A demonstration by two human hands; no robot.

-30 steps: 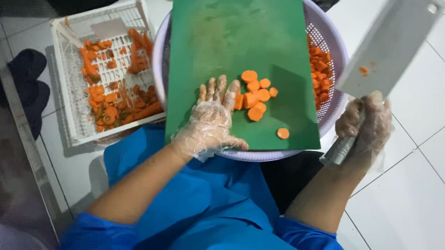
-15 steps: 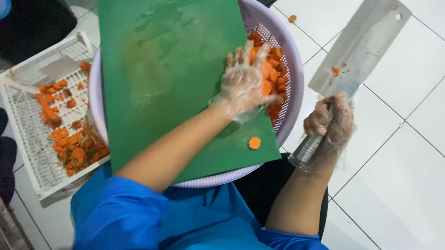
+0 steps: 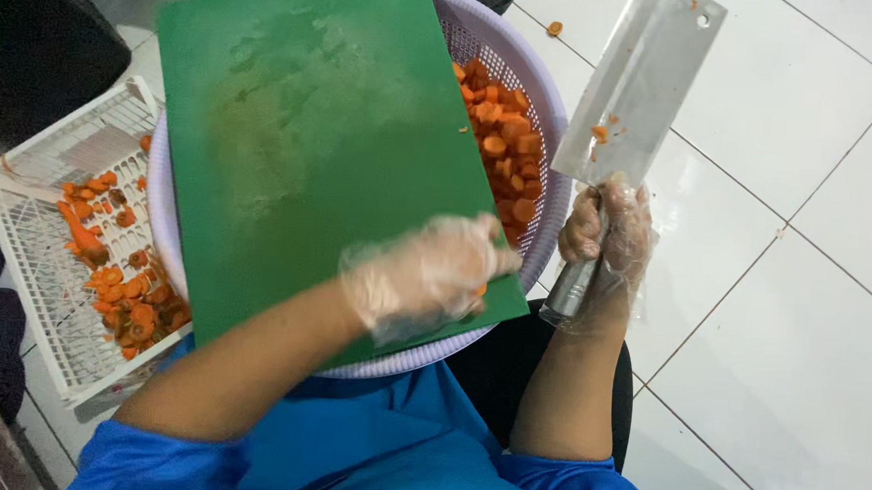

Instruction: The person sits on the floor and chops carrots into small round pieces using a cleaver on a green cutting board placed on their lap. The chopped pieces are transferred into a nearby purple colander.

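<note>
Right grip (image 3: pixel 603 238), cleaver (image 3: pixel 639 87) upward

A broad steel cleaver (image 3: pixel 639 82) points upward beside the green cutting board (image 3: pixel 313 142) lying across the basket.

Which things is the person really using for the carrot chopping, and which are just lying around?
In use:
green cutting board
cleaver in the right hand
left hand on the board
purple basket of carrot slices

Lying about:
white crate with carrot pieces
carrot bit on the floor
</note>
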